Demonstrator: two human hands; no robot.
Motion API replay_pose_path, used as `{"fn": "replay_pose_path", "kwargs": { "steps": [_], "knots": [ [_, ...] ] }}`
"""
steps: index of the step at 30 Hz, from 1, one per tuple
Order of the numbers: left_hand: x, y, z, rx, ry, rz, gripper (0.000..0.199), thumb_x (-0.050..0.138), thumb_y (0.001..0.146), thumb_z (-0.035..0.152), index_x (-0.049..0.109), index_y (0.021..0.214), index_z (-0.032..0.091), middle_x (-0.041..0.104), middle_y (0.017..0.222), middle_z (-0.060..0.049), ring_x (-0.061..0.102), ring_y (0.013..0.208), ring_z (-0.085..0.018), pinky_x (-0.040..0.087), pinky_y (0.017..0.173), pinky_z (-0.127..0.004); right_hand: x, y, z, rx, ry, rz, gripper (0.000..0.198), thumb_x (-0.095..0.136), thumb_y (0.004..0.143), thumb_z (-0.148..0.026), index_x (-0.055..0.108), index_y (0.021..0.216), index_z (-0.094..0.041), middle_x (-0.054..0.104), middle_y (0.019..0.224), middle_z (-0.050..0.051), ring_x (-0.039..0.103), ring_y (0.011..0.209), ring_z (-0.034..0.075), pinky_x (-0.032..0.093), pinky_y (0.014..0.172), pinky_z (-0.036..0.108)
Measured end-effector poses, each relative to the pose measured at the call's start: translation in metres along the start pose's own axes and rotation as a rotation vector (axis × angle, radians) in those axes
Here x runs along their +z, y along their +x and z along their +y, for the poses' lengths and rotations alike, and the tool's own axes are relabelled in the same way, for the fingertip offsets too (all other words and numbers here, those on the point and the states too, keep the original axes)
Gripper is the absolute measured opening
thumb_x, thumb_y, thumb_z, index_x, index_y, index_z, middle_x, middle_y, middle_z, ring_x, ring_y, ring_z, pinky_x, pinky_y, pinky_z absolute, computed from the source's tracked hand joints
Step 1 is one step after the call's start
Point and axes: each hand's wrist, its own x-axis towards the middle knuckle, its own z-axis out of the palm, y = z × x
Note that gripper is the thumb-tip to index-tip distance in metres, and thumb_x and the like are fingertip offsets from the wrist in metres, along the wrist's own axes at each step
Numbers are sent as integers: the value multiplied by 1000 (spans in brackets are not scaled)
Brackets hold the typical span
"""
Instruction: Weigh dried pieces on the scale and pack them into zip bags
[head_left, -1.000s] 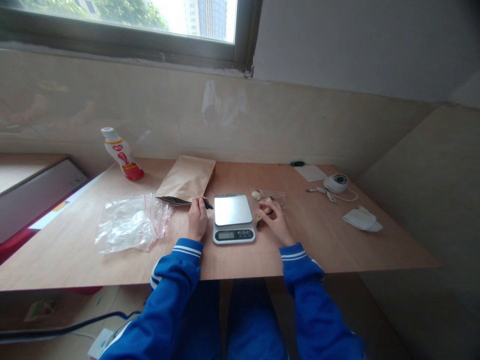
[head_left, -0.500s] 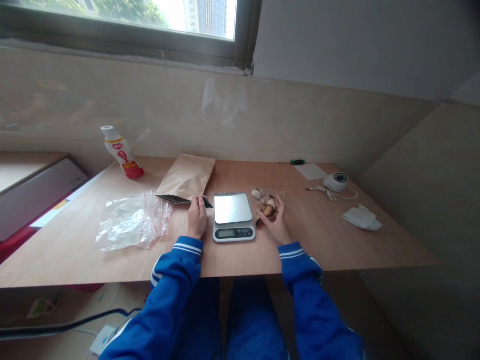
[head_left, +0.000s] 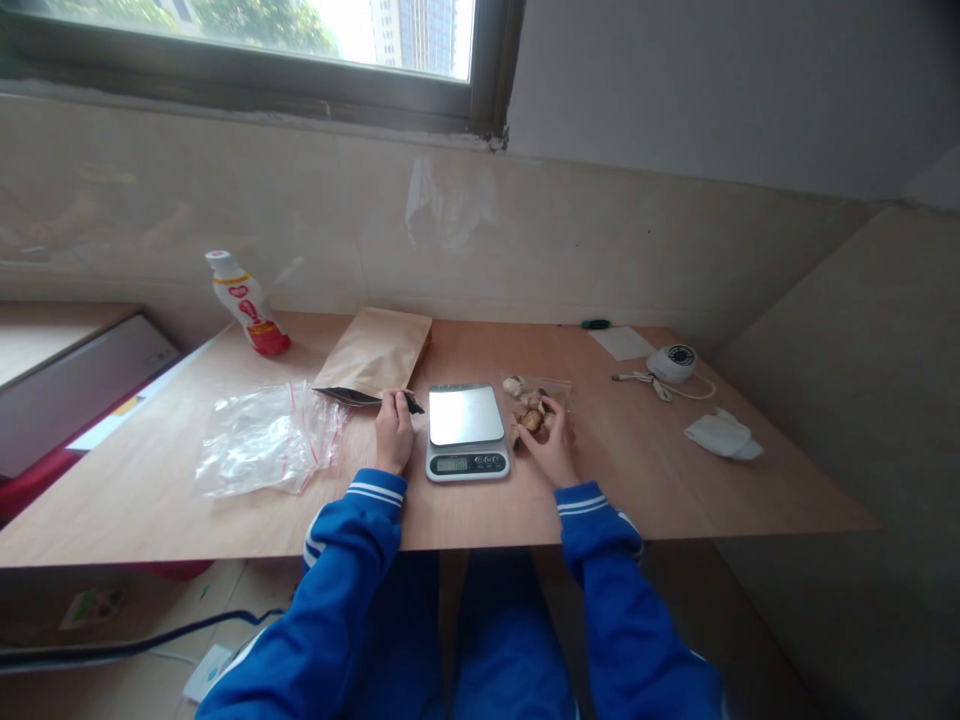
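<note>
A kitchen scale (head_left: 466,415) with a bare silver plate stands between my hands; its small display is too blurred to read. My left hand (head_left: 394,435) pinches the near right corner of the brown paper bag (head_left: 379,350), whose dark-lined mouth faces me. On the other side of the scale, my right hand (head_left: 553,445) curls its thumb and fingers around brown dried mushrooms (head_left: 532,418). These mushrooms lie on or in a clear plastic bag (head_left: 559,385); I cannot tell which. Paler pieces (head_left: 513,386) sit at its far left.
Clear zip bags (head_left: 255,440) lie on the table (head_left: 637,490) at left, with a red-and-white bottle (head_left: 251,305) behind them. To the right are a white camera (head_left: 671,363) with its cable, white paper (head_left: 622,343), a green object (head_left: 596,324) and a crumpled tissue (head_left: 724,436).
My right hand's fingers have shifted slightly left and drawn in closer around the mushrooms, which have turned a little. My left hand keeps its hold on the paper bag.
</note>
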Motion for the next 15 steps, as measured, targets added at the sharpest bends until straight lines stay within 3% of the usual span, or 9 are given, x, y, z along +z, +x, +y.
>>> {"fn": "replay_pose_path", "kwargs": {
  "steps": [3, 7, 12, 15],
  "knots": [
    [0, 0, 0, -4, -3, 4, 29, 30, 95, 39, 52, 90, 20, 63, 80, -5, 61, 74, -16, 48, 71, -29, -2, -2, -7, -70, -63, 47, 53, 64, 77, -40, 47, 124, -22, 49, 130, 15, 43, 121, 33, 32, 100, 57],
    [0, 0, 0, -1, -5, 4, 29, 30, 95, 39, 52, 89, 20, 63, 80, -5, 61, 74, -16, 48, 71, -30, -13, -12, -22, -215, -40, -29, 22, 51, 89, -33, 64, 104, -24, 52, 121, 10, 47, 115, 28, 36, 98, 50],
    [0, 0, -1, 5, -7, -2, 30, 30, 95, 40, 52, 90, 20, 63, 80, -4, 61, 73, -16, 48, 70, -29, -22, -28, -34, -438, 23, -256, 33, 39, 95, -24, 72, 93, -23, 59, 103, 8, 52, 98, 23, 44, 85, 39],
    [0, -1, -2, -4, -6, -2, 30, 30, 95, 40, 52, 91, 20, 63, 80, -4, 61, 74, -16, 48, 70, -29, -18, -28, -38, -422, -23, -272, 34, 36, 96, -26, 70, 90, -21, 61, 92, 7, 53, 86, 22, 43, 77, 37]
  ]
}}
